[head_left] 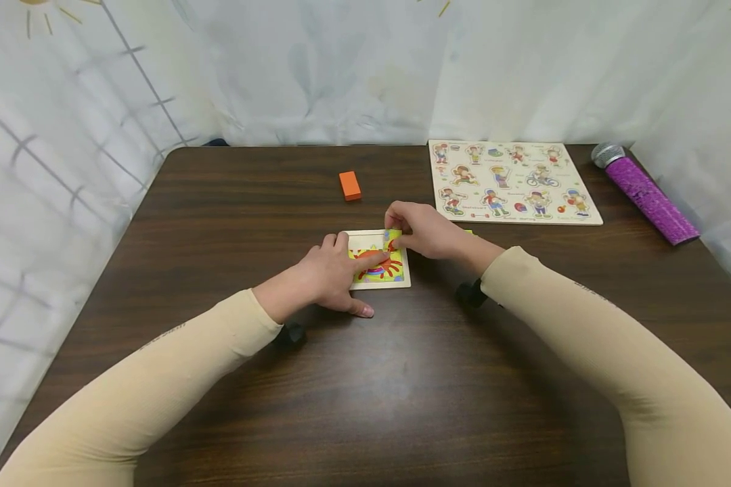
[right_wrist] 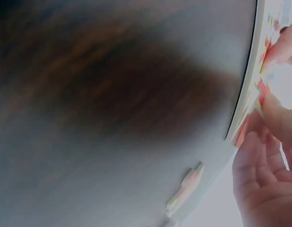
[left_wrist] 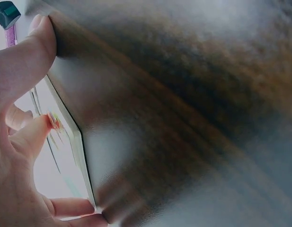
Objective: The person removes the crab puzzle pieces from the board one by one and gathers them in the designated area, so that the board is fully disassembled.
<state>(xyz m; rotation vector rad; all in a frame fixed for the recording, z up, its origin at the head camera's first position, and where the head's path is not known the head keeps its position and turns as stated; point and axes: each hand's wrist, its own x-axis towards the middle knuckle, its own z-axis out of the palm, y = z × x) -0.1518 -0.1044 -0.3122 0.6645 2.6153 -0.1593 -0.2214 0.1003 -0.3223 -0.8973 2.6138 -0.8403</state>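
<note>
A small wooden puzzle frame point(head_left: 378, 285) lies mid-table, with yellow pieces showing an orange figure with red limbs point(head_left: 394, 272) along its near part. Across them stretches the index finger of my left hand point(head_left: 327, 276), its tip pressing the pieces near the right side. The other left fingers rest about the frame's left edge, and the thumb lies on the table. My right hand point(head_left: 431, 231) pinches a yellow and red puzzle piece point(head_left: 392, 237) between thumb and fingers at the frame's far right corner. In the right wrist view this piece point(right_wrist: 262, 92) is mostly hidden by fingers.
A loose puzzle piece point(right_wrist: 186, 189) lies on the table beside the right hand. Beyond the frame is an orange block point(head_left: 350, 186). At the back right lie a wooden board with sports figures point(head_left: 512, 179) and a purple microphone point(head_left: 648, 193). White curtains point(head_left: 317, 74) hang behind the table.
</note>
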